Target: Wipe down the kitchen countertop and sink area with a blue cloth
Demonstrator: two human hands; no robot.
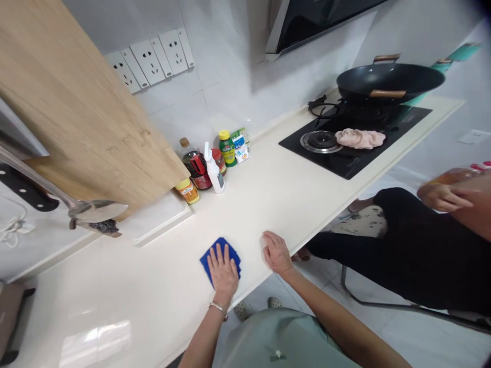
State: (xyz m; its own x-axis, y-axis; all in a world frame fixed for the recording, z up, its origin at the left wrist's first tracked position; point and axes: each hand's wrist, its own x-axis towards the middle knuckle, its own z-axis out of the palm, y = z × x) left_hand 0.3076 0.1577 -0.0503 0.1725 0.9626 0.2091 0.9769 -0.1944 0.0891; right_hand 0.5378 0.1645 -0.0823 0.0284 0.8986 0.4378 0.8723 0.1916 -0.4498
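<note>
Blue cloth [235, 263] flat on the white table [253, 204], under the left hand [222, 271], grip spread apart on top; right hand [276, 252] at the cloth's 3 o'clock, on the table edge, grip apart, holding nothing. Condiment bottles [195, 168] toward 12 o'clock.

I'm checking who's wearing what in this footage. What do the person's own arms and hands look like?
The left hand and right hand are bare, ungloved, and the forearms show no sleeves. A silver bracelet circles the left wrist. A pale sage-green top shows below.
</note>
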